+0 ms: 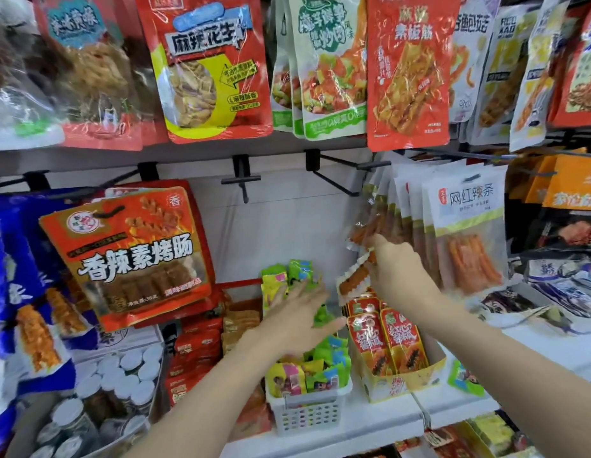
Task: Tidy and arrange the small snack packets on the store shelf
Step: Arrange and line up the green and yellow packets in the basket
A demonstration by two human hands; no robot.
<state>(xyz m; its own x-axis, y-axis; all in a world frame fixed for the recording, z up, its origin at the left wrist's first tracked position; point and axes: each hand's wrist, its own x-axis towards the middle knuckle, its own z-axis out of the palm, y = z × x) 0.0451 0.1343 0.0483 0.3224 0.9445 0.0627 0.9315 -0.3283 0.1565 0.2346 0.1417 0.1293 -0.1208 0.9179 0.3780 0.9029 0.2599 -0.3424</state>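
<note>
A white slotted basket point(308, 413) on the shelf holds several small green, yellow and pink snack packets point(324, 368). My left hand point(297, 320) lies flat over these packets with its fingers straight, pressing on them. My right hand point(395, 271) is raised to the right of it and pinches a few small red packets with white serrated edges point(352, 280). Just below that hand stands a yellow cardboard display box point(398, 380) with upright red and yellow packets point(383, 338).
Large hanging bags fill the upper pegs. A red sausage bag point(129, 256) hangs at left, white spicy-strip bags point(466, 233) at right, empty black pegs point(243, 180) between. Jars with white lids point(122, 385) sit lower left. Red packets point(196, 350) stand left of the basket.
</note>
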